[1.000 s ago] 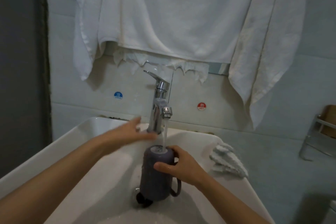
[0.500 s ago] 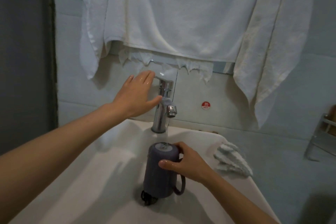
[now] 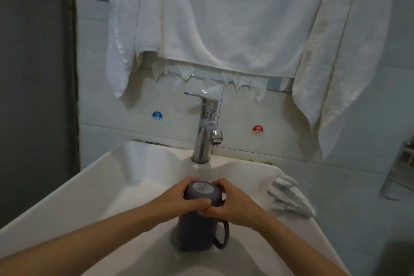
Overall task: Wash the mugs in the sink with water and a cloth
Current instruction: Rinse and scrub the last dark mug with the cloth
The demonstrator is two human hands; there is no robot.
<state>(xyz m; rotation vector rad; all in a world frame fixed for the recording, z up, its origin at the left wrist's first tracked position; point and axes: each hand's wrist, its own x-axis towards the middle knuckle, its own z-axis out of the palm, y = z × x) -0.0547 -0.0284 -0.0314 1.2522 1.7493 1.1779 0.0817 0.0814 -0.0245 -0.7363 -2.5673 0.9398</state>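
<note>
Currently upside down at the bottom of the sink (image 3: 125,170): a grey-purple mug (image 3: 197,233), base up, mouth down, loop handle (image 3: 227,233) sticking out to the lower right. Looks hard and rigid, ceramic or thick plastic, impossible to say which. Judged fairly light, wet and therefore slippery, and liable to chip if knocked against the hard basin. Best taken round the barrel with a full wrap, or with fingers hooked through the handle for a surer hold when turning it over.

Clasped on both sides near the upturned base: left hand (image 3: 179,199) curled round the left flank, right hand (image 3: 235,206) curled round the right, thumbs meeting across the near face, fingertips (image 3: 189,181) reaching over the far edge of the base. Handle free, just below the right wrist.

Directly behind and above, a chrome tap (image 3: 206,127), spout aimed down toward the mug, no stream visible. Lying on the sink's right rim, near the right hand but apart from it, a pale ribbed cloth (image 3: 289,201), not yet picked up.

On the tiled wall, a blue cold sticker (image 3: 157,115) left of the tap and a red hot sticker (image 3: 257,129) to its right. Hanging above, a large white towel (image 3: 224,18). At the far right edge, part of a metal rack (image 3: 401,175).
</note>
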